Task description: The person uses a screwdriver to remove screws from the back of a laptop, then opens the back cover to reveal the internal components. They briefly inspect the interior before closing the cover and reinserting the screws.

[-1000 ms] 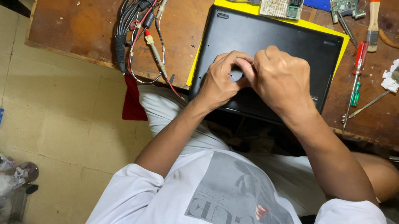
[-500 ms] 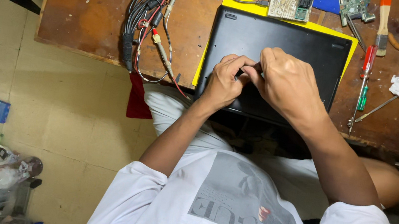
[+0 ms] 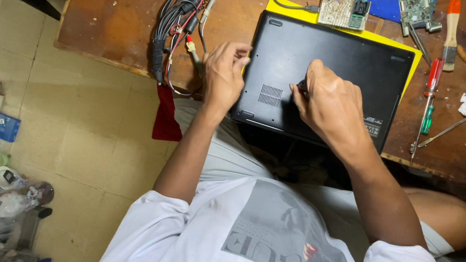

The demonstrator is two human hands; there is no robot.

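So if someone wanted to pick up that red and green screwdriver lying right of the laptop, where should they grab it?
Probably by the red handle, the thick upper part, pinched across its width from above. The screwdriver lies flat on the bench, its thin tip pointing at the near edge, with bare wood on both sides of the handle for the fingers.

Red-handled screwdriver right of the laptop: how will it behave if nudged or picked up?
The red-handled screwdriver looks rigid and light. Its rounded handle would probably roll if pushed sideways on the wooden bench. The thin shaft offers little grip, so the handle seems the better hold.
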